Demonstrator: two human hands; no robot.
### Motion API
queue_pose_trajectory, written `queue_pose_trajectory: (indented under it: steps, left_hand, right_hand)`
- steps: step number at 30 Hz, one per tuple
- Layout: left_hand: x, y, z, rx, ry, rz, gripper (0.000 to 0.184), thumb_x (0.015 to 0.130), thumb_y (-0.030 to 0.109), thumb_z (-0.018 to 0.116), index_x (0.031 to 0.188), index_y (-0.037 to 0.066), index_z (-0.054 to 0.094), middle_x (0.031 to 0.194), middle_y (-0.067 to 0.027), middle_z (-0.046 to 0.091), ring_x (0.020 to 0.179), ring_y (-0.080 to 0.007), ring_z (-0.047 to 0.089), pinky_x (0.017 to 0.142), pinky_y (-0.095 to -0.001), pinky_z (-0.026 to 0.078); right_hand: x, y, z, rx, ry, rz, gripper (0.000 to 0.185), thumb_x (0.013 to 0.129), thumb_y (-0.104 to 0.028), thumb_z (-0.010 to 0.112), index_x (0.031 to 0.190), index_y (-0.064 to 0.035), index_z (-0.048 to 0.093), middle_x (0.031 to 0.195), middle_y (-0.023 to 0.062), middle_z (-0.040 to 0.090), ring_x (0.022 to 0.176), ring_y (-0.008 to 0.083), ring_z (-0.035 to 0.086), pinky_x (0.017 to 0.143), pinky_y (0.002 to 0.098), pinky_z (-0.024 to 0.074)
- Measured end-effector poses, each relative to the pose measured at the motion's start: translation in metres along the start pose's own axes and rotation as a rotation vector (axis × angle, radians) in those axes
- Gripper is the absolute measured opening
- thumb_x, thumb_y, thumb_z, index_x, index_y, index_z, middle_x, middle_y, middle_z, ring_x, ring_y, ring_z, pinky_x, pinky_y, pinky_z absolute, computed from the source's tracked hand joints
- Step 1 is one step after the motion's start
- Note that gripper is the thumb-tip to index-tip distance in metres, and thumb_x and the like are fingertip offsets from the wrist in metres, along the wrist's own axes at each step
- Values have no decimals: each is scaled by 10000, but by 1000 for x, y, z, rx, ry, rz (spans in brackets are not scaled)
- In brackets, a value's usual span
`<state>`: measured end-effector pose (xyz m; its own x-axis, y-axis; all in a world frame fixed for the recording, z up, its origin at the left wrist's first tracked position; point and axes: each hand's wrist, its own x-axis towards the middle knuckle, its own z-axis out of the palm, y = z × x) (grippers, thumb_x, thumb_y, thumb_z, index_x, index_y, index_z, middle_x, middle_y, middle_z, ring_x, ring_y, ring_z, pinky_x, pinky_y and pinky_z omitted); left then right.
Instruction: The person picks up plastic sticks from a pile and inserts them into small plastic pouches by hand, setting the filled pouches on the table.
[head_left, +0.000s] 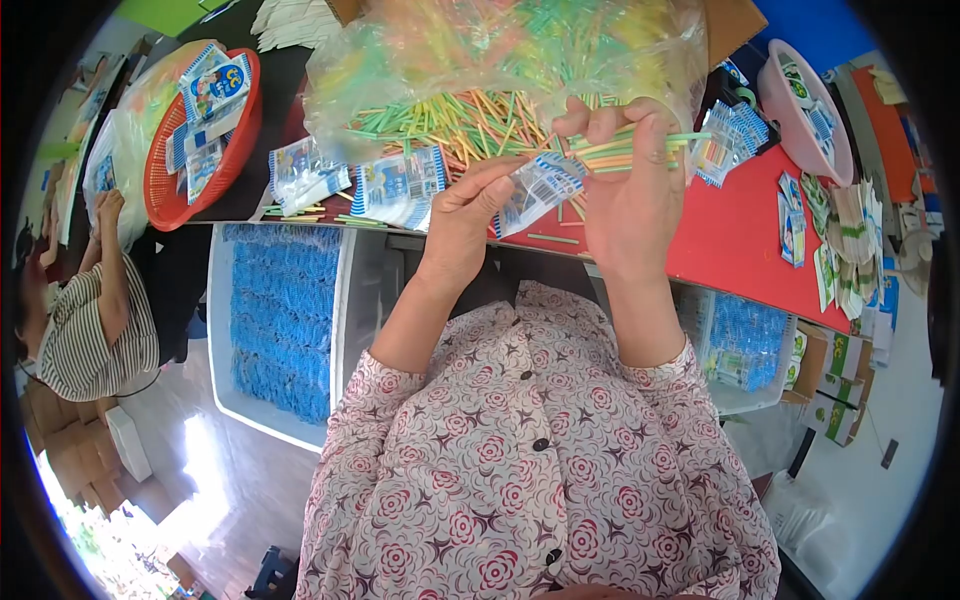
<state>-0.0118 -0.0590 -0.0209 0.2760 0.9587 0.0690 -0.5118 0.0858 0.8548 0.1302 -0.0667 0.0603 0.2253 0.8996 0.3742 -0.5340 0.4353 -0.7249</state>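
Note:
My left hand point(462, 215) pinches the edge of a small clear packet point(540, 195) with blue-and-white print. A bundle of thin green, yellow and orange sticks point(608, 156) lies in my right hand point(635, 205), thumb and fingers closed around it. The near ends of the sticks meet the packet's upper right side; whether they are inside it I cannot tell. Behind both hands is a loose heap of the same sticks point(460, 125), spilling from a large clear plastic bag point(400, 60). Two more printed packets point(400, 187) lie left of my left hand.
A red basket point(248, 130) of packets stands at left, a pink basin point(840, 150) at right. White bins point(345, 330) with blue packets sit below the table edge. Another person in a striped top point(95, 320) works at far left. Packets lie on the red tabletop point(720, 250).

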Motion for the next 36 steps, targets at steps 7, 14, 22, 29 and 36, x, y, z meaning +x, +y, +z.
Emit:
queue_pose_trajectory:
  steps: [7, 14, 22, 29, 36]
  left_hand:
    - [1, -3, -2, -78, 8, -58, 233, 885, 107, 586, 1090, 12, 643, 1148, -84, 594, 1060, -157, 531, 945, -286, 390]
    - [0, 0, -1, -60, -17, -34, 228, 879, 109, 597, 1076, 5, 646, 1133, -80, 602, 1056, -157, 533, 944, -289, 392]
    - [0, -1, -7, -56, 4, -67, 220, 871, 100, 606, 1065, 5, 649, 1112, -68, 608, 1039, -148, 537, 937, -289, 395]
    - [1, 2, -4, -69, 47, -96, 211, 870, 93, 607, 1057, 5, 652, 1099, -64, 609, 1025, -146, 542, 930, -290, 402]
    - [1, -1, -6, -73, 21, -53, 191, 874, 94, 606, 1034, 4, 659, 1094, -58, 609, 1016, -138, 543, 926, -281, 404]
  right_hand:
    - [-4, 6, 5, -201, 53, -74, 230, 989, -252, 400, 971, -31, 462, 759, 88, 561, 810, 251, 630, 777, 363, 500]
    - [-9, 7, 7, -284, 25, 31, 227, 985, -259, 403, 969, -40, 459, 766, 91, 563, 847, 270, 630, 836, 395, 487]
    - [-5, 10, 4, -338, 58, 66, 229, 986, -252, 395, 967, -33, 459, 796, 120, 587, 883, 276, 626, 775, 377, 513]
    - [-13, 19, 3, -450, -5, -42, 230, 987, -242, 393, 967, -23, 459, 798, 121, 598, 889, 268, 624, 835, 385, 485]
    - [-15, 17, 6, -534, -24, -38, 223, 984, -234, 400, 965, -23, 466, 849, 127, 625, 916, 253, 619, 945, 394, 416]
